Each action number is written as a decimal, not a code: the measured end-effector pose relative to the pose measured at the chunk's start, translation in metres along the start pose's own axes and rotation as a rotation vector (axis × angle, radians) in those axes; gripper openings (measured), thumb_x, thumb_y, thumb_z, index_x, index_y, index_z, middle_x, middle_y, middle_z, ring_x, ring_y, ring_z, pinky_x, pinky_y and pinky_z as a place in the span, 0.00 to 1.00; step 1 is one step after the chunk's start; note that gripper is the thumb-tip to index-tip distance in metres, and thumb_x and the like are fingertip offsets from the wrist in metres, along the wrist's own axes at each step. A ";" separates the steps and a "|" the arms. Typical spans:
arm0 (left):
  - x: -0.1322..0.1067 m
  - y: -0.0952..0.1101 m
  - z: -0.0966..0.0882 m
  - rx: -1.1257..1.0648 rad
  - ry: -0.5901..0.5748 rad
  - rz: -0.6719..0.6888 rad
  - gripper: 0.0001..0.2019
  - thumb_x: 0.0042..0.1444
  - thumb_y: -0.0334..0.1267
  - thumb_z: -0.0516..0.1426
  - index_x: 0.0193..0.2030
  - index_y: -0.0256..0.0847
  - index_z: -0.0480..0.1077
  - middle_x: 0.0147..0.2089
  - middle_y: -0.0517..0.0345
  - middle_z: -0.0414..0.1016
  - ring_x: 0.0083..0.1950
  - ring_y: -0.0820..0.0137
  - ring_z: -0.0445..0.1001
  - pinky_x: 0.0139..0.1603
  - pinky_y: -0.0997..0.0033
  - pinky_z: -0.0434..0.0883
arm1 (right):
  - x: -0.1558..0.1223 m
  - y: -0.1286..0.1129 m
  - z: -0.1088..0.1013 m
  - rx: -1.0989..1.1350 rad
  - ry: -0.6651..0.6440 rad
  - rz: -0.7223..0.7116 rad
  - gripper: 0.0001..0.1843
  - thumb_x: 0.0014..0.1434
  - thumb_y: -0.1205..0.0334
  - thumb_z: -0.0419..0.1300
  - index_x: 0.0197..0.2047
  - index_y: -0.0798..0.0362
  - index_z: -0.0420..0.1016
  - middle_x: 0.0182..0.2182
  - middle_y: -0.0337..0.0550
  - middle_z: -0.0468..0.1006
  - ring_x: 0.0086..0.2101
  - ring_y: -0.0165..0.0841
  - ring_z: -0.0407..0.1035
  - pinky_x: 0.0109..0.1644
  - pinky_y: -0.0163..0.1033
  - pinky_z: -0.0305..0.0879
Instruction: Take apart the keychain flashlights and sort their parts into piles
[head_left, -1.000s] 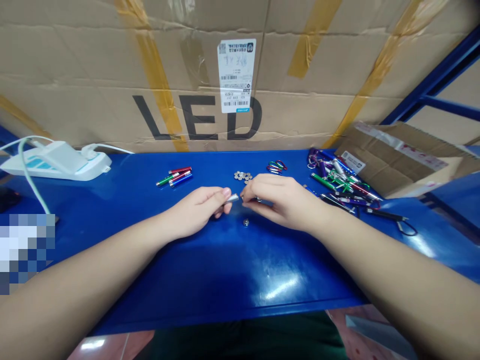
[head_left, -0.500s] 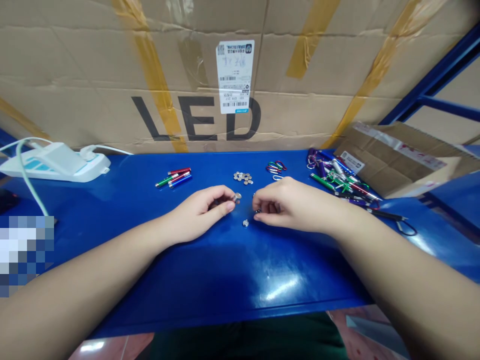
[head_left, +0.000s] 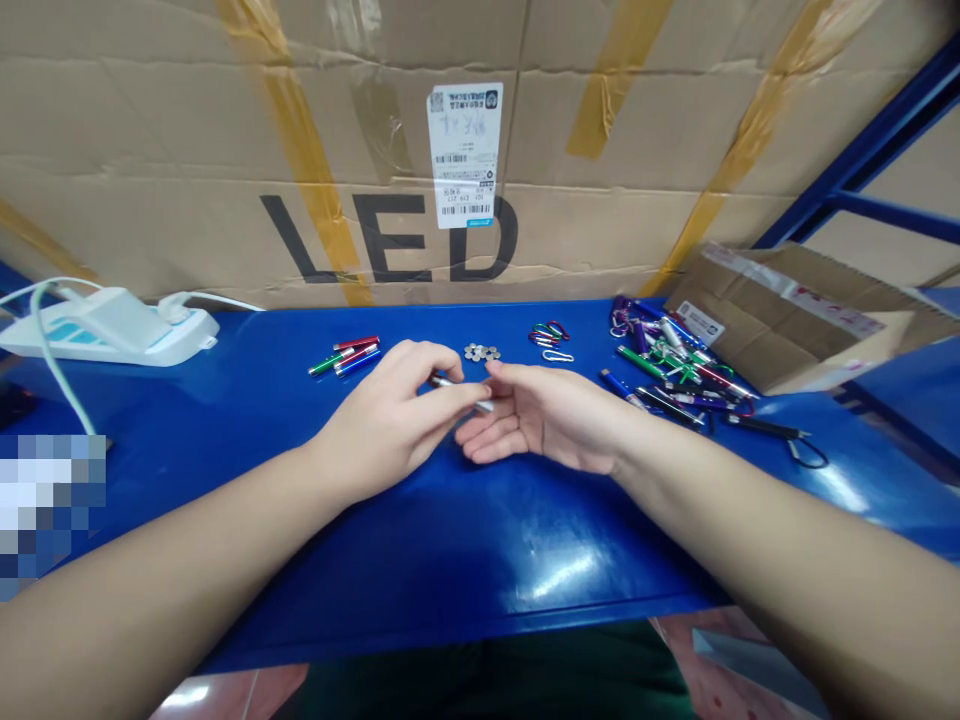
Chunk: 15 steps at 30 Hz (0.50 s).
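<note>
My left hand (head_left: pixel 397 420) is closed around a slim silver tube (head_left: pixel 484 406), apparently a small penlight, whose far end shows dark between finger and thumb. My right hand (head_left: pixel 517 415) is half turned palm up, fingers stretched out under the tube's near end, thumb close to my left fingertips. Whether it touches the tube I cannot tell. Just beyond both hands lies a cluster of button cells (head_left: pixel 481 353). Several coloured carabiners (head_left: pixel 549 334) and a silver carabiner (head_left: pixel 557 356) lie to its right.
Red, green and blue penlights (head_left: pixel 346 356) lie at the left. A heap of penlights with clips (head_left: pixel 675 360) lies at the right beside an open cardboard box (head_left: pixel 787 320). A white power strip (head_left: pixel 112 325) sits far left. A large carton (head_left: pixel 405 150) stands behind the blue table (head_left: pixel 450 570).
My right hand has moved left to my left hand and opened from a pinch. The silver tube has turned in my left hand. The small metal piece on the table no longer shows.
</note>
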<state>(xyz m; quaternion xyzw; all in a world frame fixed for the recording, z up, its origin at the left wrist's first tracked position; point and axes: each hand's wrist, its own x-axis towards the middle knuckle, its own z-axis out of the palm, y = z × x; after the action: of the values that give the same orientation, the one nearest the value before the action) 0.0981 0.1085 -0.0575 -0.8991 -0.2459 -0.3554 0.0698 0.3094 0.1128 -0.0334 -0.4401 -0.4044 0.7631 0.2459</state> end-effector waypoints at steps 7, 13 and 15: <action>0.005 0.006 0.001 0.153 0.039 0.096 0.09 0.71 0.34 0.56 0.50 0.41 0.78 0.46 0.50 0.77 0.45 0.65 0.73 0.46 0.62 0.72 | 0.005 0.005 0.002 0.192 -0.147 0.105 0.28 0.79 0.57 0.40 0.39 0.63 0.75 0.27 0.54 0.82 0.27 0.34 0.80 0.38 0.36 0.81; 0.006 0.006 -0.005 0.099 -0.049 -0.077 0.12 0.71 0.40 0.54 0.50 0.47 0.80 0.45 0.51 0.78 0.46 0.63 0.74 0.49 0.58 0.72 | 0.006 0.005 0.000 0.210 -0.119 0.070 0.26 0.79 0.56 0.42 0.38 0.60 0.74 0.26 0.49 0.80 0.24 0.31 0.75 0.30 0.33 0.76; 0.007 0.006 -0.007 0.097 -0.049 -0.102 0.12 0.71 0.39 0.54 0.50 0.48 0.80 0.44 0.51 0.78 0.47 0.62 0.74 0.50 0.57 0.72 | 0.006 0.007 -0.002 0.208 -0.120 0.036 0.23 0.78 0.57 0.45 0.39 0.59 0.74 0.27 0.50 0.80 0.25 0.31 0.75 0.30 0.33 0.76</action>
<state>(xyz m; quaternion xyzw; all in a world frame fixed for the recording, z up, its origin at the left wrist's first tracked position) 0.1011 0.1041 -0.0477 -0.8893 -0.3099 -0.3242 0.0892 0.3083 0.1146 -0.0426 -0.3732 -0.3292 0.8300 0.2518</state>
